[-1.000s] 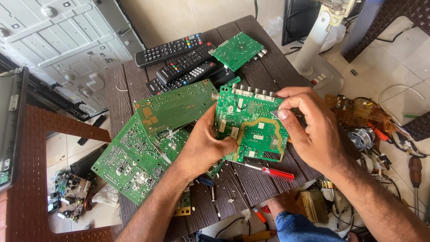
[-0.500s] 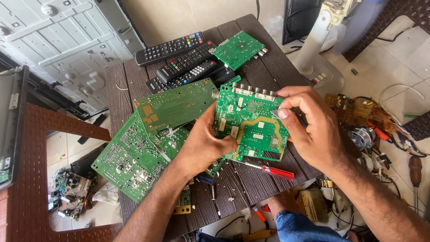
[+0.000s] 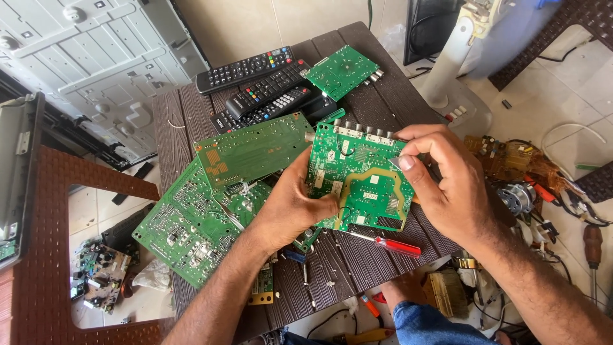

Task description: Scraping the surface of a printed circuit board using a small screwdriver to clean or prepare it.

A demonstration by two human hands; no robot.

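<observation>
Knee: a blue-jeaned knee [image 3: 434,322] at the bottom edge, loose parts around it.
Screwdriver: a red-handled screwdriver [image 3: 391,244] lies untouched on the dark slatted table [image 3: 172,121], just below the held board.
Left hand: the left hand [image 3: 290,207] is closed on the left edge of the green circuit board [image 3: 364,182], thumb on its face.
Right hand: the right hand [image 3: 447,182] grips the board's right edge, thumb and forefinger pinched near the top.
Board: held tilted above the table, connectors at its upper edge.
Progress: I judge the board is under inspection; no tool is on it yet.
Beyond: other green boards [image 3: 211,204] lie left; remote controls [image 3: 255,86] at the far end.
</observation>
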